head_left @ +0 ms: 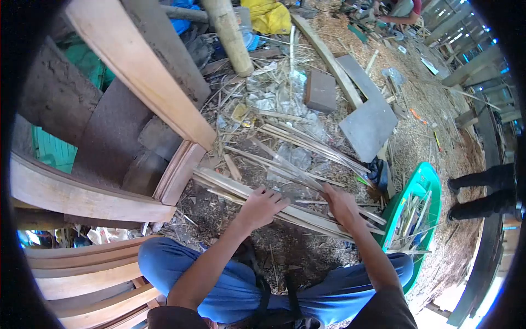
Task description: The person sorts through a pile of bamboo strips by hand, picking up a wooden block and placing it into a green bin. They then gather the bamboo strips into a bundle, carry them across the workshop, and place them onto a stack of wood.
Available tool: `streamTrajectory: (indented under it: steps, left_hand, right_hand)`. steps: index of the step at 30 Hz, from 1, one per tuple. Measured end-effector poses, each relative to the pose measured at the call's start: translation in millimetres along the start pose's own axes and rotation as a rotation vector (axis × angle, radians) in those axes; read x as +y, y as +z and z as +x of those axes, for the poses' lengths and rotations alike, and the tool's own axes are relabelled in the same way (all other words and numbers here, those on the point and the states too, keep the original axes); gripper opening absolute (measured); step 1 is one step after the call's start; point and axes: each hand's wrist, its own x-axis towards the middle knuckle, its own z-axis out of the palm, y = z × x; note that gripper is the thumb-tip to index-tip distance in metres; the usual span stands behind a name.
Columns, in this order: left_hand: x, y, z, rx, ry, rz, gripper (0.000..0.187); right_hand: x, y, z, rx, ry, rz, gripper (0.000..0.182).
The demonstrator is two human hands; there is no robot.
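In the head view, a loose bundle of thin wooden strips (pixel 312 218) lies across the ground in front of my knees. My left hand (pixel 264 207) is on top of the bundle near its middle, fingers curled over the strips. To its right, my right hand (pixel 342 205) is closed around the lower end of a thin pale slat (pixel 290 166) that slants up and to the left. Its fingertips are partly hidden. More strips (pixel 318 143) lie just beyond both hands.
A green plastic chair (pixel 432 181) with strips on it stands at my right. Curved wooden frames (pixel 139 66) rise on the left. Beyond lie a brown block (pixel 320 91), grey board (pixel 370 129) and long beam (pixel 329 60). Another person's arm (pixel 402 20) shows at the far top; dark-clothed legs (pixel 485 192) at right.
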Motion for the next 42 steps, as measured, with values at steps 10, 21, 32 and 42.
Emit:
streamTrajectory:
  steps: [10, 21, 32, 42]
  left_hand:
    - [59, 1, 62, 0.247, 0.323, 0.082, 0.032]
    - [105, -45, 93, 0.207, 0.357, 0.222, 0.021]
    - [96, 6, 94, 0.141, 0.341, 0.126, 0.029]
    - [81, 3, 87, 0.011, 0.195, 0.082, 0.042]
  right_hand:
    - [26, -72, -99, 0.151, 0.160, 0.116, 0.020]
    - [28, -48, -122, 0.274, 0.029, 0.499, 0.031]
    - [19, -34, -130, 0.088, 0.032, 0.380, 0.073]
    - [22, -15, -93, -0.168, -0.099, 0.358, 0.071]
